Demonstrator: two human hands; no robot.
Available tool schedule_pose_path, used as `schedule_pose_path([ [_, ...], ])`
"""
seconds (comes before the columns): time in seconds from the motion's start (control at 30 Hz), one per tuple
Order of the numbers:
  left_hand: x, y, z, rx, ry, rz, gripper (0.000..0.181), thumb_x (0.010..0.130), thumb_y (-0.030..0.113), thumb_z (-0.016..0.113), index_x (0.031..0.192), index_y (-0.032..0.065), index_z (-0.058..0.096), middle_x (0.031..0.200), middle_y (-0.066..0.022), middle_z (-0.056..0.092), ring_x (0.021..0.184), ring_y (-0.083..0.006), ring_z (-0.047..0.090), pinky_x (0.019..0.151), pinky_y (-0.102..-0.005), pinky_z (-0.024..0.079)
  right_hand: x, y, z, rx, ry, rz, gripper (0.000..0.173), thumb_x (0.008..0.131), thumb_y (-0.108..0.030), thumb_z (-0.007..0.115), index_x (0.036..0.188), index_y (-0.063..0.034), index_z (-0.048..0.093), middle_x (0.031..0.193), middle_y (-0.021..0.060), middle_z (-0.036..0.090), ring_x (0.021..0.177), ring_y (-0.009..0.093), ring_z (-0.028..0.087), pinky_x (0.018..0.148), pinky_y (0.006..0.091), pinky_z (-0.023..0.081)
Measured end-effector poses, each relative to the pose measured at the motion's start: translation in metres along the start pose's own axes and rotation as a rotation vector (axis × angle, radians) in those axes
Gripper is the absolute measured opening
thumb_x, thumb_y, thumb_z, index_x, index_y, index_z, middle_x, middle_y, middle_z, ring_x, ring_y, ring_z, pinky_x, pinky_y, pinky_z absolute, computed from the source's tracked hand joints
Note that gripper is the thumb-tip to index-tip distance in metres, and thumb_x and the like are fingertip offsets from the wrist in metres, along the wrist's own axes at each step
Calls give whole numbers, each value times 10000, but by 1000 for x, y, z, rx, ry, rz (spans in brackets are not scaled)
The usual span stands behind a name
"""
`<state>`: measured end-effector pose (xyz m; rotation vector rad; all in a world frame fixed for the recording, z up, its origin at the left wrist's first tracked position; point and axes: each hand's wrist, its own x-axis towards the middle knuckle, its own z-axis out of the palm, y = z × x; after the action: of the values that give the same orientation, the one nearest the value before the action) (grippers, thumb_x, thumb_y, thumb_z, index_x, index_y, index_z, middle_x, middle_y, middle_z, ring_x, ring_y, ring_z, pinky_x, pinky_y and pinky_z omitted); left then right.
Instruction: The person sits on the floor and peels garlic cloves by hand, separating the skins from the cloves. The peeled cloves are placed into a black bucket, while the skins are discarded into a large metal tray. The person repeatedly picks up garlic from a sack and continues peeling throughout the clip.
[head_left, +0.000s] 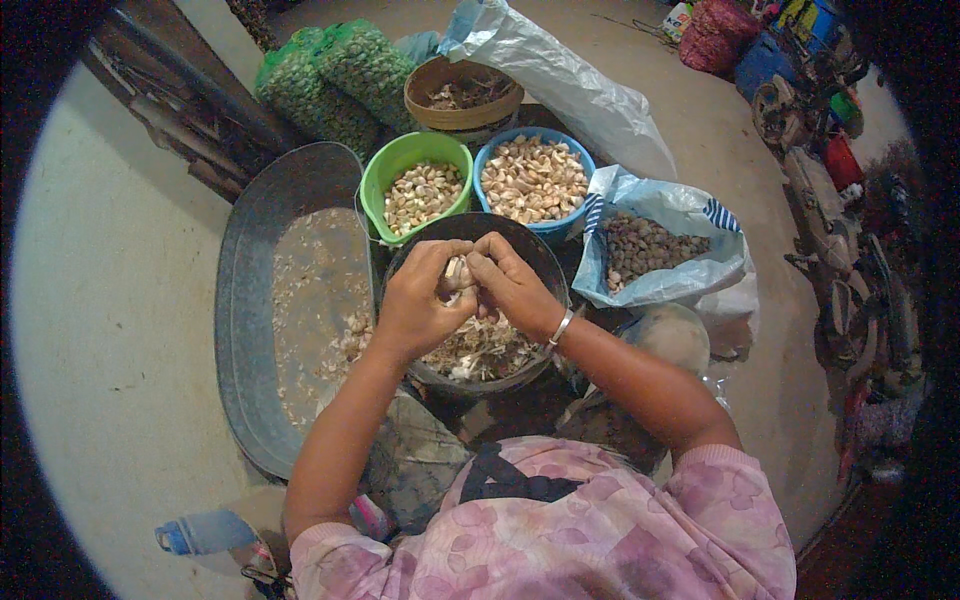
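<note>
Between my two hands is a partly opened garlic bulb (457, 276), with pale cloves showing. My left hand (421, 300) curls around its left side. On the other side, the thumb and fingers of my right hand (517, 289) press against the bulb; a light bangle circles that wrist. Both hands are above a dark round tub (551, 255) that holds garlic skins and stalk scraps (480, 352). Behind it stand a green bucket (373, 180) and a blue basin (486, 199), each with loose garlic cloves (536, 180).
A large oval metal tub (244, 322) with scattered bits lies left. An open woven sack (645, 289) of small dark pieces stands right. Behind are green net sacks (330, 75), a tan basin (465, 118) and a white sack (577, 82). A blue bottle (210, 534) lies lower left.
</note>
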<state>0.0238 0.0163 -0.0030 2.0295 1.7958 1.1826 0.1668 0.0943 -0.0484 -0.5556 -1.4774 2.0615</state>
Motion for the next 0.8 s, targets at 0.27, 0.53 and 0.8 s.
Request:
schedule_pose_path([
  [0.27, -2, 0, 8, 39, 36, -13, 437, 695, 92, 707, 1112, 45, 582, 1023, -135, 604, 930, -291, 625, 798, -363, 519, 4, 4, 5, -15, 133, -25, 260, 1012, -325, 417, 941, -83, 480, 704, 0, 516, 516, 63, 489, 410, 216, 395],
  [0.53, 3, -14, -3, -848, 33, -611, 349, 795, 74, 663, 1130, 52, 567, 963, -70, 599, 793, -140, 613, 724, -268, 539, 3, -15, -13, 544, -10, 197, 336, 1008, -411, 382, 940, -102, 496, 611, -29, 430, 487, 54, 400, 411, 183, 308],
  [0.8, 1, -13, -22, -888, 45, -717, 347, 810, 102, 667, 1136, 51, 561, 969, -63, 623, 730, -126, 605, 614, -240, 490, 17, -34, -134, -1417, -40, -80, 291, 949, -371, 496, 1052, -100, 521, 858, 116, 645, 792, 347, 637, 671, 429, 500],
])
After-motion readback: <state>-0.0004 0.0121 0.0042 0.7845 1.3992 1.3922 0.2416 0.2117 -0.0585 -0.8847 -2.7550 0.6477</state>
